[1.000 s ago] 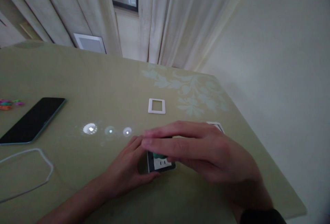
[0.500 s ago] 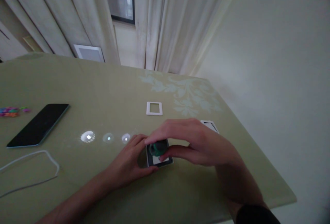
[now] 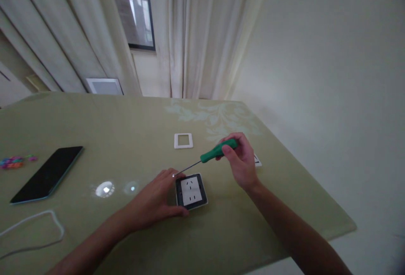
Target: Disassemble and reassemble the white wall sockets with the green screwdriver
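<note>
A power socket (image 3: 191, 190) with a white centre and a dark surround lies face up on the table. My left hand (image 3: 155, 201) grips its left side, thumb at the near edge and fingers at the far edge. In my right hand (image 3: 243, 163), a screwdriver (image 3: 219, 150) with a green handle is held at a slant above the socket. Its thin shaft points down and left, and the tip is beside my left fingertips. Something small and shiny shows at the tip, too small to name. Beyond the socket lies a square white frame (image 3: 176, 141).
Partly behind my right hand is another white piece (image 3: 258, 162). On the left of the table (image 3: 126, 127) lie a black tablet (image 3: 49, 176), a white cable (image 3: 54, 218) and small colourful pieces (image 3: 12, 162). A wall (image 3: 316, 76) stands to the right.
My right hand has lifted the screwdriver off the socket and tilted it, moving right and exposing the socket's face. My left hand stays on the socket. The camera view has shifted.
</note>
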The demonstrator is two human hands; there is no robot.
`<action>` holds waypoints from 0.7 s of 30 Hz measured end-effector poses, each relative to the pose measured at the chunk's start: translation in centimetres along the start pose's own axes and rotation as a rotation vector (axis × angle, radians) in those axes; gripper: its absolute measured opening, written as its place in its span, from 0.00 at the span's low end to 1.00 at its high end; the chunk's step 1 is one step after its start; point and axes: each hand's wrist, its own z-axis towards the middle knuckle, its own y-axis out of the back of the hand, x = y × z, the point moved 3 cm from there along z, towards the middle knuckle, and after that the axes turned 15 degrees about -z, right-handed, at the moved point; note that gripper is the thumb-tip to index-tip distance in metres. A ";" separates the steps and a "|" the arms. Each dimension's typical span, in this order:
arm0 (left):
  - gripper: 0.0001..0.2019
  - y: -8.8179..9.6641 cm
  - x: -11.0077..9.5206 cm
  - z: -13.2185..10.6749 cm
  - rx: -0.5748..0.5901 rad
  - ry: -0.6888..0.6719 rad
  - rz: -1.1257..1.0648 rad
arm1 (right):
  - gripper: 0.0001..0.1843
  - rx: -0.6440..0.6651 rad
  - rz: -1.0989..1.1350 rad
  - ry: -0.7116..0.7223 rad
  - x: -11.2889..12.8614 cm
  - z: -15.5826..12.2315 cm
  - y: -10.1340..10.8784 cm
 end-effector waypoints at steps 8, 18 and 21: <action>0.20 4.1 3.7 9.3 -0.234 0.062 0.261 | 0.31 -0.276 0.189 -0.263 -8.1 -0.1 2.5; 0.13 7.8 6.0 13.3 -0.066 0.121 0.487 | 0.31 -0.293 0.224 -0.397 -9.1 -1.0 2.3; 0.08 8.6 5.9 13.0 -0.027 0.147 0.528 | 0.30 -0.278 0.223 -0.432 -9.3 -1.2 2.1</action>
